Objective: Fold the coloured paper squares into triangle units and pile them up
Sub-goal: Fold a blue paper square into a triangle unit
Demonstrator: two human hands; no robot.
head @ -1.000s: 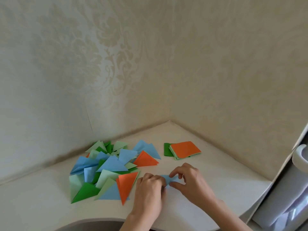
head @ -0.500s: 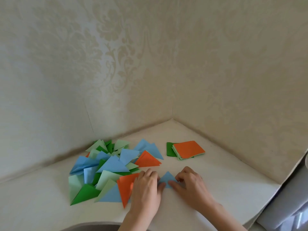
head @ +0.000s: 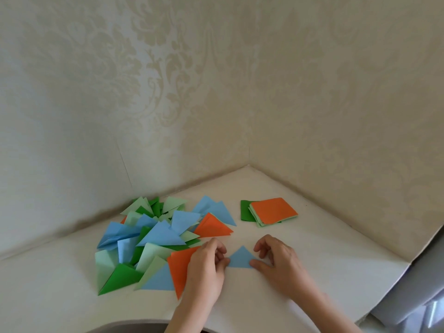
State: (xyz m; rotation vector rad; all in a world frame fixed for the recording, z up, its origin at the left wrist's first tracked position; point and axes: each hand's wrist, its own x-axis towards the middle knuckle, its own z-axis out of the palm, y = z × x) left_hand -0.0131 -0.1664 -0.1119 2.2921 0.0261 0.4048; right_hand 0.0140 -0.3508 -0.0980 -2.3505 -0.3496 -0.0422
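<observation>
A small light-blue folded triangle (head: 240, 258) lies flat on the white table (head: 312, 272) between my hands. My left hand (head: 206, 267) holds its left corner with the thumb tip, the fingers curled above it. My right hand (head: 280, 260) holds the right corner the same way, its fingers curled and lifted off the paper. To the left spreads a loose pile of folded triangles (head: 153, 239) in blue, green, pale green and orange; my left hand partly covers an orange one (head: 180, 267). A stack of unfolded squares (head: 272, 210), orange on top, sits behind my right hand.
Patterned walls meet in a corner behind the table (head: 248, 150). The table's right edge (head: 408, 265) drops off beside a grey object (head: 427, 296). A dark curved edge shows at the bottom (head: 125, 326).
My hands have drawn apart from over the blue paper, so the whole folded triangle now shows between them. The view has shifted slightly.
</observation>
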